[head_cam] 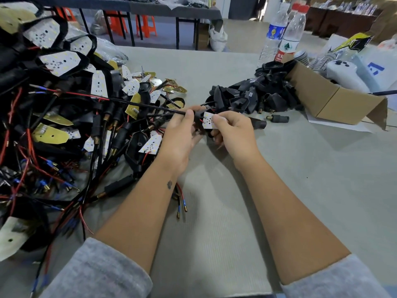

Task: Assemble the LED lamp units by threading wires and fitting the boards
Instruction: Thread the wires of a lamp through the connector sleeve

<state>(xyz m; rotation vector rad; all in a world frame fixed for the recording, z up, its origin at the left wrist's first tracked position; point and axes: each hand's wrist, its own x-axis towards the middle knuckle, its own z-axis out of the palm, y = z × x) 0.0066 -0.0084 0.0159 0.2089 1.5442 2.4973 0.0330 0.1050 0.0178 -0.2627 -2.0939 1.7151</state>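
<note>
Fingers (219,119) of the right hand (234,134) pinch the white LED board (208,122) at frame centre; the left hand (180,134) curls round its black housing (198,123), seemingly gripping the black wire (150,106) too.

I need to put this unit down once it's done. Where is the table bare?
Bare table lies right of the right hand, below the cardboard box, and between the forearms. The wire and board pile crowds the left; black housings crowd ahead.
</note>
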